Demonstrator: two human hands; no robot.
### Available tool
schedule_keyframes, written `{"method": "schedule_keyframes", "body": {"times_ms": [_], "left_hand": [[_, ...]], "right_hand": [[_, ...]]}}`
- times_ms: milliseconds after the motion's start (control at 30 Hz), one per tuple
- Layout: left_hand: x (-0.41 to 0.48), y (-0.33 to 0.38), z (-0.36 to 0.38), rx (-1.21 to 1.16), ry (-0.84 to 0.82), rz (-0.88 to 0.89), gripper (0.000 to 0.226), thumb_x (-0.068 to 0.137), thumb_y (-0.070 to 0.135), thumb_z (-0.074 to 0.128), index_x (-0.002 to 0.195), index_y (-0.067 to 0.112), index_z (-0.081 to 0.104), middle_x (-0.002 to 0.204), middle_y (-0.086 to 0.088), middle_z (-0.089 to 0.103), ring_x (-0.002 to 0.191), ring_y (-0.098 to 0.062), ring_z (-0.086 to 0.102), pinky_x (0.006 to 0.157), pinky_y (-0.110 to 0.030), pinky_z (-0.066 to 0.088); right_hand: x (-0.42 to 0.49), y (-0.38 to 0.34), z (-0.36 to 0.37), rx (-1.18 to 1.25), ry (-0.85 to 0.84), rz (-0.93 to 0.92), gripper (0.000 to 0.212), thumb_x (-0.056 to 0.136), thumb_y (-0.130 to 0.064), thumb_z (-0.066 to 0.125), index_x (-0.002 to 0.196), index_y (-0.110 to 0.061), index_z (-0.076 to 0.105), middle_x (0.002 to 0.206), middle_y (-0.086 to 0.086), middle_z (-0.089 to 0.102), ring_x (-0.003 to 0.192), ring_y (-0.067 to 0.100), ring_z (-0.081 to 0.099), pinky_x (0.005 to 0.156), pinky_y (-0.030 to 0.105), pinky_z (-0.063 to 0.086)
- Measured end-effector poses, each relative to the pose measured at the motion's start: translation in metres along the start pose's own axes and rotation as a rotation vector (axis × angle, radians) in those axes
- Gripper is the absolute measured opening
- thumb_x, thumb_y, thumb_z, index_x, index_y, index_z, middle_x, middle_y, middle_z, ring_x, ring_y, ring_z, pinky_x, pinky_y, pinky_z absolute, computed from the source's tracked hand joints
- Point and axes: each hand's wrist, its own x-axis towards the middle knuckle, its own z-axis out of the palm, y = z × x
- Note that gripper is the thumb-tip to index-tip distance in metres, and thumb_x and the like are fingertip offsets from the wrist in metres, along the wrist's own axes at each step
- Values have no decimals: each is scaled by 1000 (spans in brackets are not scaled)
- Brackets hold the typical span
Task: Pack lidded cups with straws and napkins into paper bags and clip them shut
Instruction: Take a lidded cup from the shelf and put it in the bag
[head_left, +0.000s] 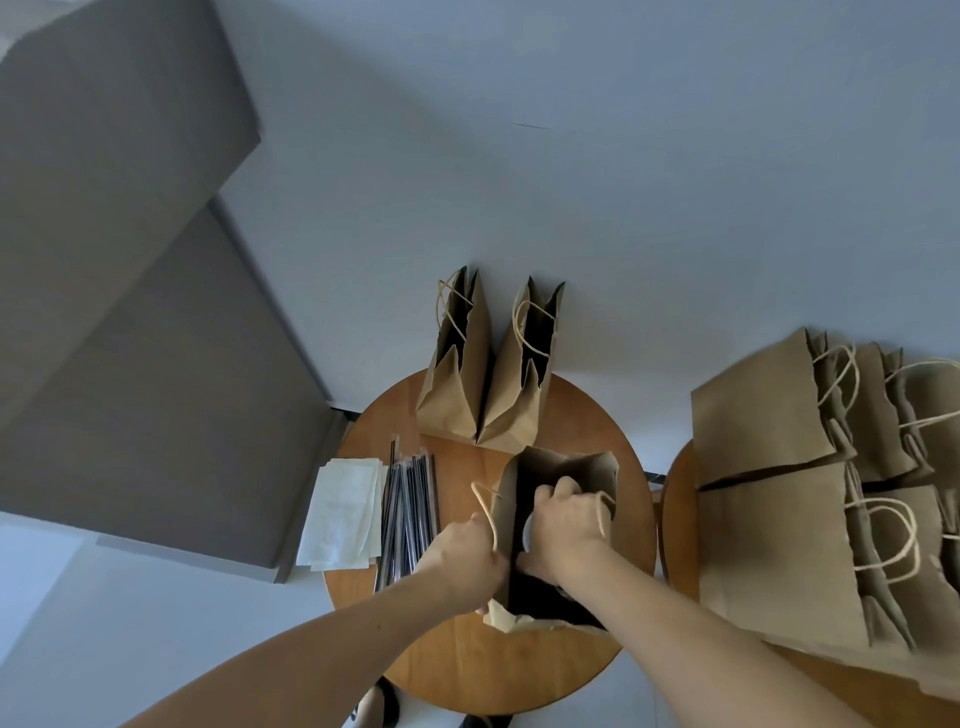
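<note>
An open brown paper bag (571, 467) stands in the middle of the round wooden table (467, 660). My left hand (462, 558) grips the bag's left wall by its rope handle. My right hand (566, 525) reaches down inside the bag, fingers curled; a bit of a white lidded cup (525, 535) shows beside it. Whether the hand holds the cup is hidden. Left of the bag lie wrapped black straws (408, 514) and a stack of white napkins (345, 514). No clips are visible.
Two more open paper bags (462, 374) (524, 379) stand at the table's far edge. A second table (675, 519) on the right carries several flat paper bags (769, 545). Grey panels (130, 312) stand at the left. Dark shoes (384, 706) show below.
</note>
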Motion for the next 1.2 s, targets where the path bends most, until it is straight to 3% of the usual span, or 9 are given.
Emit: {"method": "schedule_keyframes", "body": {"times_ms": [133, 267, 400, 633, 967, 1100, 1200], "left_hand": [[3, 4, 2, 57, 59, 8, 12, 93, 17, 47, 103, 12, 51, 83, -7, 68, 70, -20, 71, 67, -37, 62], [7, -1, -3, 14, 54, -48, 15, 93, 16, 47, 107, 12, 50, 87, -9, 67, 66, -20, 72, 65, -38, 62], [8, -11, -5, 15, 56, -64, 15, 93, 15, 46, 106, 10, 51, 83, -9, 68, 61, -18, 72, 61, -35, 62], [12, -18, 0, -3, 56, -49, 14, 95, 18, 48, 108, 16, 50, 80, -3, 66, 62, -15, 72, 60, -32, 62], [9, -13, -7, -9, 41, -15, 13, 94, 20, 49, 107, 18, 50, 80, -4, 67, 59, -14, 72, 57, -30, 61], [0, -1, -19, 46, -64, 27, 27, 91, 30, 53, 113, 14, 54, 92, -9, 71, 73, -22, 73, 70, -38, 62], [-3, 5, -27, 117, -146, 113, 37, 89, 38, 56, 116, 13, 56, 102, -9, 68, 88, -24, 70, 81, -43, 60]], "right_hand": [[18, -12, 7, 133, -44, 32, 75, 83, -55, 59, 136, -8, 36, 130, 18, 45, 111, 34, 54, 86, 41, 50], [30, -13, 18, 336, -95, 104, 85, 76, -63, 64, 136, -13, 32, 133, 15, 41, 114, 34, 55, 83, 38, 48], [34, -16, 50, 333, -61, 18, 85, 74, -59, 69, 136, -19, 28, 133, 11, 36, 117, 38, 48, 91, 46, 45], [45, -26, 90, 300, -39, -71, 68, 84, -48, 55, 139, -20, 27, 136, 10, 35, 115, 37, 46, 90, 44, 43], [44, -21, 78, 350, -107, -108, 86, 89, -42, 60, 154, -18, 10, 153, 14, 20, 134, 36, 34, 111, 46, 32], [26, -7, 38, 475, -73, -114, 63, 87, -23, 66, 141, -13, 36, 143, 12, 35, 131, 32, 40, 108, 40, 38], [7, 13, -1, 551, 33, -136, 42, 92, -16, 58, 133, -13, 48, 136, 9, 47, 119, 28, 53, 97, 35, 47]]}}
